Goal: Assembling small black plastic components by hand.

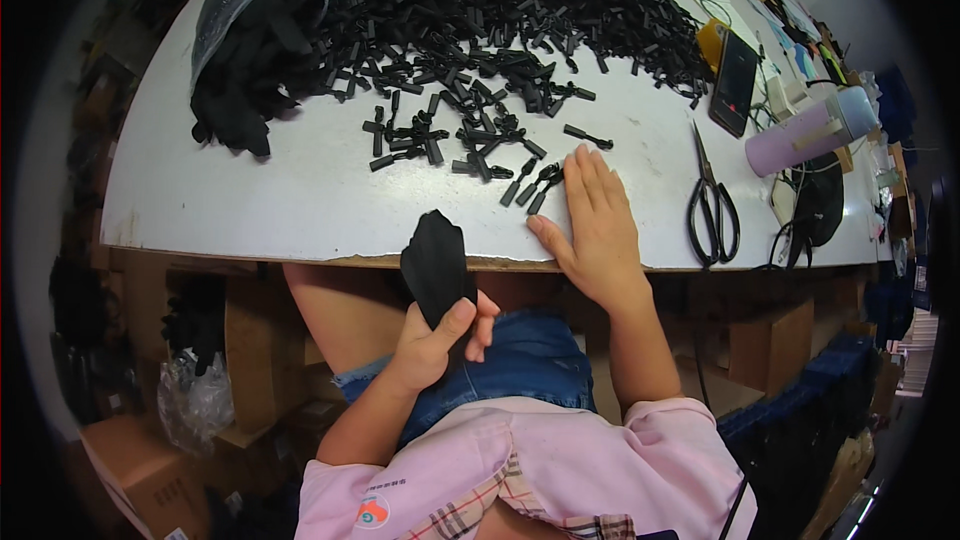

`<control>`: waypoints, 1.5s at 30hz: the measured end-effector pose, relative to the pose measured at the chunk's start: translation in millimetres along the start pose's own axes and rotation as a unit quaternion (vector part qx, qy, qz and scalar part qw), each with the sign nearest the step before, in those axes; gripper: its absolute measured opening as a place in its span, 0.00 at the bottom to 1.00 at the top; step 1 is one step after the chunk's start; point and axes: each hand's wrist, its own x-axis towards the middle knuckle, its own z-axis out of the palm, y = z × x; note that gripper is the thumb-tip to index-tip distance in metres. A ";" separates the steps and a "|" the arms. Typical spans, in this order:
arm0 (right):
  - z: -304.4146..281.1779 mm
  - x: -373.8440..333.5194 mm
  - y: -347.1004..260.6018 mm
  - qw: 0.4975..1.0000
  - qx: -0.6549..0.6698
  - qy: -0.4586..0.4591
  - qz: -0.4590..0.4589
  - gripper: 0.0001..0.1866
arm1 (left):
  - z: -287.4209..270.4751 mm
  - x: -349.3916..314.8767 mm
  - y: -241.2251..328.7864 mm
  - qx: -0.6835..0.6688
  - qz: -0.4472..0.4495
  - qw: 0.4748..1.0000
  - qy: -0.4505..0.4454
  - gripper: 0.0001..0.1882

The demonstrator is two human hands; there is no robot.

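My left hand [440,340] is below the table edge, above my lap, and grips a bunch of black fabric strips [436,262] that stick upward. My right hand [598,225] lies flat on the white table [250,200] near its front edge, fingers together and extended. Its fingertips touch small black plastic pieces [535,185] lying loose on the table. A large heap of the same black pieces [500,10] covers the far half of the table.
A clear plastic bag of black strips [255,40] lies at the far left. Black scissors [712,205], a phone [735,80], a lilac bottle [805,135] and cables sit at the right. Cardboard boxes [130,460] stand under the table.
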 end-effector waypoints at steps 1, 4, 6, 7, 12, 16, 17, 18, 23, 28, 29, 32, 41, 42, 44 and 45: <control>2.8 2.5 -1.9 1.000 0.005 -0.002 -0.005 0.31 | -1.5 0.6 -1.0 0.001 0.002 1.000 0.007 0.17; -8.5 4.3 -22.0 0.993 0.095 0.048 -0.051 0.29 | -3.2 4.2 0.4 0.038 -0.051 0.998 0.011 0.15; -11.1 -6.7 -33.9 0.977 0.186 0.066 -0.084 0.26 | -3.5 4.1 3.1 0.070 -0.055 0.996 0.007 0.14; -10.3 -11.4 -38.9 0.951 0.275 0.082 -0.116 0.23 | -3.4 3.9 3.0 0.100 -0.058 0.993 0.002 0.14; -3.8 -21.4 -52.2 0.908 0.395 0.079 -0.115 0.12 | 9.7 7.4 2.4 0.123 0.069 0.989 0.046 0.09; -4.0 -28.1 -46.4 0.816 0.576 -0.041 -0.017 0.05 | 4.0 5.1 -2.1 0.050 0.113 0.992 0.039 0.11; -4.2 -29.9 -45.4 0.769 0.632 -0.091 0.028 0.03 | 4.6 4.2 -2.7 0.049 0.113 0.992 0.037 0.11; -5.7 -30.1 -47.2 0.770 0.630 -0.090 0.028 0.03 | 5.4 3.3 -3.0 0.045 0.115 0.992 0.032 0.10; -5.7 -31.8 -56.0 0.802 0.597 -0.021 0.012 0.02 | 8.2 -0.5 -3.2 0.022 0.120 0.990 0.078 0.08; 1.4 -37.6 -49.9 0.645 0.737 -0.167 0.113 0.02 | 2.6 -6.3 0.8 0.474 0.327 0.818 0.006 0.10; 1.8 -36.5 -51.2 0.522 0.796 -0.233 0.199 0.02 | 6.1 -4.7 2.8 0.483 0.342 0.806 -0.004 0.10; -10.5 -11.5 -44.8 0.816 0.567 -0.074 0.087 0.04 | 13.1 -2.7 -3.8 0.052 0.146 0.983 0.095 0.05; 4.6 24.0 -5.5 0.986 0.163 0.021 0.020 0.04 | 4.4 4.6 1.6 0.079 0.019 0.981 0.175 0.10; 2.9 23.0 -5.0 0.986 0.168 0.014 0.013 0.04 | 6.6 6.3 0.6 0.073 0.031 0.981 0.177 0.10; 1.8 19.6 -2.7 0.985 0.172 0.008 0.007 0.04 | 6.9 8.6 -0.5 0.077 0.033 0.982 0.172 0.10; 3.0 16.6 0.1 0.984 0.177 0.013 -0.004 0.04 | 7.0 8.9 -0.7 0.081 0.037 0.981 0.171 0.10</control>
